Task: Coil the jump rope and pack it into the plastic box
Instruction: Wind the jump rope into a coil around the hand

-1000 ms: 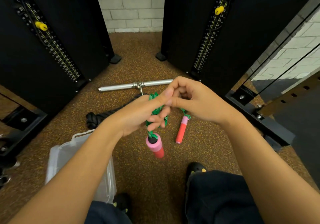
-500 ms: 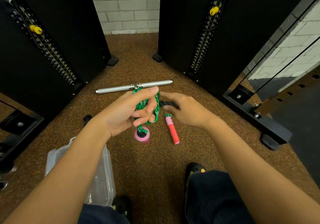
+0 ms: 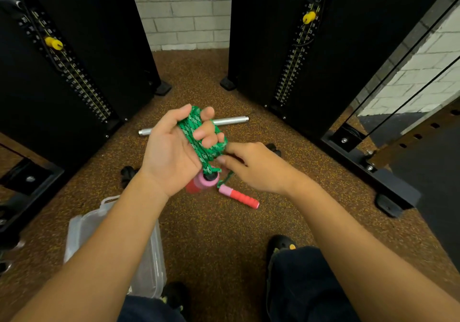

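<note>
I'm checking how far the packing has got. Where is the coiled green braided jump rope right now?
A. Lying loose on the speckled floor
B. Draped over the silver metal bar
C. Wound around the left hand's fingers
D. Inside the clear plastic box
C: the green braided jump rope is looped around the fingers of the left hand, held above the floor, while the clear plastic box sits lower left.

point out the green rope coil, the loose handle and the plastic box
green rope coil (image 3: 199,137), head view, on the strands across the palm
loose handle (image 3: 240,196), head view, on its red grip
plastic box (image 3: 151,267), head view, on its right wall
</note>
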